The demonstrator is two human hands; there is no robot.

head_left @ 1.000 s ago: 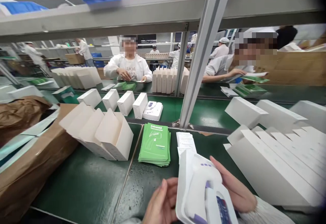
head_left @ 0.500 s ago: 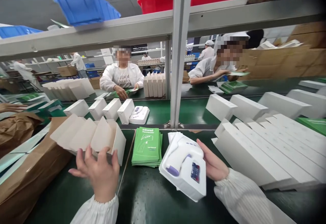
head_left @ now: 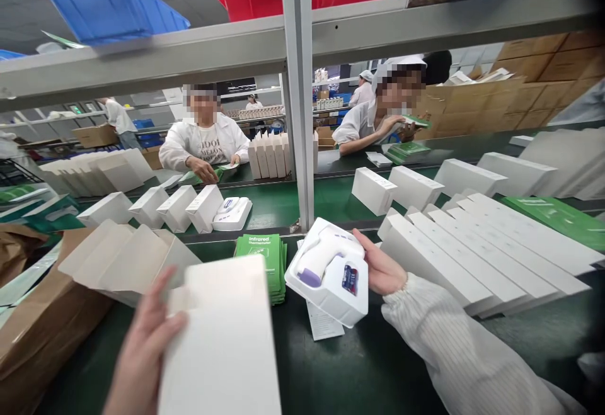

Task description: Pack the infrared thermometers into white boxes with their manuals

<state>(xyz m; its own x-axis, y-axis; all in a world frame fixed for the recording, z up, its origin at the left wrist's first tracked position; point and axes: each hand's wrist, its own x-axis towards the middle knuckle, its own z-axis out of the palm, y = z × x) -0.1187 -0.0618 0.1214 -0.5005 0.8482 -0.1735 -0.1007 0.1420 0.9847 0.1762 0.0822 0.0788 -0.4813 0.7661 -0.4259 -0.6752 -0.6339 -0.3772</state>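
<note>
My left hand [head_left: 149, 333] is closed on the left edge of a white box [head_left: 220, 339], which it holds upright and close to me. My right hand [head_left: 380, 264] grips the right side of a white plastic tray [head_left: 352, 308]. In the tray lie a white and purple infrared thermometer [head_left: 324, 251] and some batteries [head_left: 350, 278]. Under the tray, a printed white leaflet [head_left: 324, 324] lies on the bench. Between the box and the tray sits a stack of green user manuals [head_left: 265, 254], partly hidden by the box. More white open-flapped boxes [head_left: 132, 257] stand beyond my left hand.
Rows of white boxes [head_left: 467, 257] lean at the right. On the green conveyor [head_left: 265, 204] stand several boxes and another filled tray [head_left: 232, 215]. Brown paper [head_left: 51, 314] lies at left. A metal post [head_left: 299, 100] rises ahead. Two co-workers [head_left: 203, 144] sit opposite.
My left hand has taken a white box from the row at left and brought it nearer. My right hand still holds the tray. The view has shifted to the right.
</note>
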